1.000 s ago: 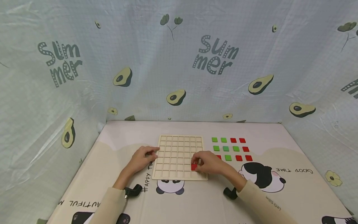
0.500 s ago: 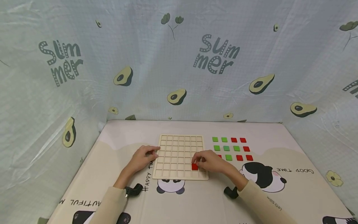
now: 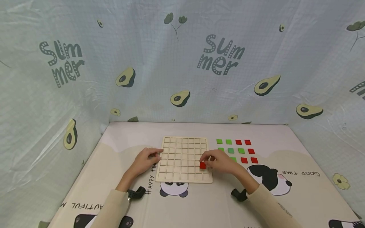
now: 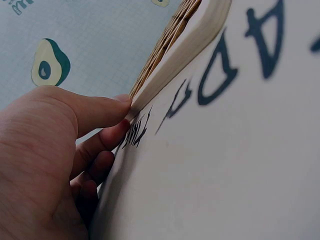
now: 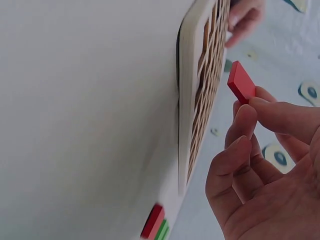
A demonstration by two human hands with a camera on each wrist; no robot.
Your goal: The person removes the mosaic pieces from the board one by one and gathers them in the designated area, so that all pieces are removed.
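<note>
A light wooden board (image 3: 182, 154) with a raised square grid lies flat on the table. My left hand (image 3: 146, 161) rests at its left edge, thumb and a fingertip touching the rim; in the left wrist view the thumb (image 4: 107, 111) lies against the board's edge (image 4: 172, 67). My right hand (image 3: 220, 161) pinches a red square tile (image 3: 202, 165) between thumb and fingertips over the board's right side. The right wrist view has that red tile (image 5: 242, 82) tilted and raised clear of the grid, its lower corner covered by the fingers.
Several green and red tiles (image 3: 240, 150) lie in rows right of the board, some partly behind my right hand. A printed tablecloth (image 3: 199, 209) covers the table, and an avocado-patterned sheet (image 3: 148, 57) hangs around it.
My right hand has lifted the red tile from near the board's lower right cells and carried it slightly right and away from me. The left hand has stayed in place.
</note>
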